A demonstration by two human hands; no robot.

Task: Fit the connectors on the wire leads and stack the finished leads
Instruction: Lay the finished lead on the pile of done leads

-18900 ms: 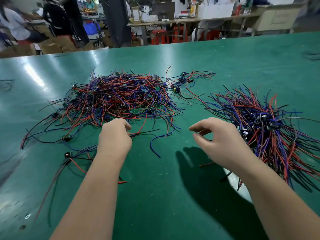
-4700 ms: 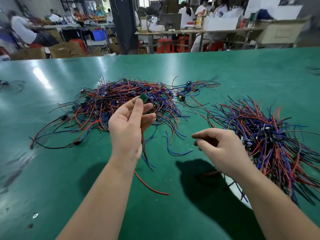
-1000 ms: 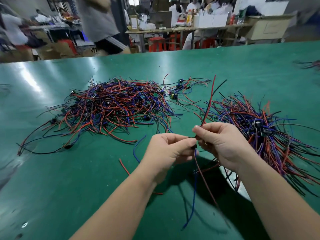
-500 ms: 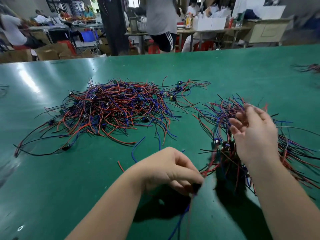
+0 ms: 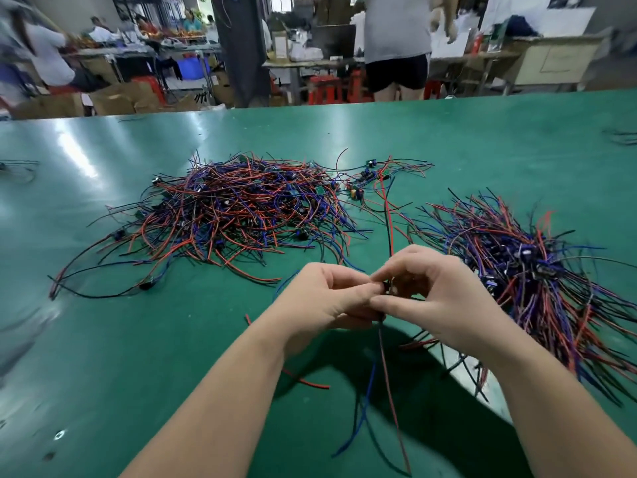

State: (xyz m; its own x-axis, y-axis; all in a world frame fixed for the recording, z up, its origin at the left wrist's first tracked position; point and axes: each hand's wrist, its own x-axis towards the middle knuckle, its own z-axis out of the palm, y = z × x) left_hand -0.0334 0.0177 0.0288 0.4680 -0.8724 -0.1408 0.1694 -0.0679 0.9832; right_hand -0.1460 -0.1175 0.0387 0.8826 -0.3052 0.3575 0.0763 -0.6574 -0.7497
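Observation:
Both hands meet above the green table (image 5: 103,339). My left hand (image 5: 320,301) and my right hand (image 5: 431,298) pinch one wire lead (image 5: 387,215) at its small dark connector, which sits between the fingertips and is mostly hidden. Red and black strands rise from the hands; blue and red strands hang below them. A big loose heap of red, blue and black leads (image 5: 234,208) lies at the back left. A second pile of leads (image 5: 537,270) lies to the right of my right hand.
A loose red wire piece (image 5: 306,381) lies on the table under my left forearm. A few small boards with leads (image 5: 365,181) sit behind the big heap. Beyond the far table edge a person (image 5: 396,39) stands among workbenches and red stools.
My right hand has come back from the right pile to my left hand, and both now pinch the same lead. The person in the background has walked right.

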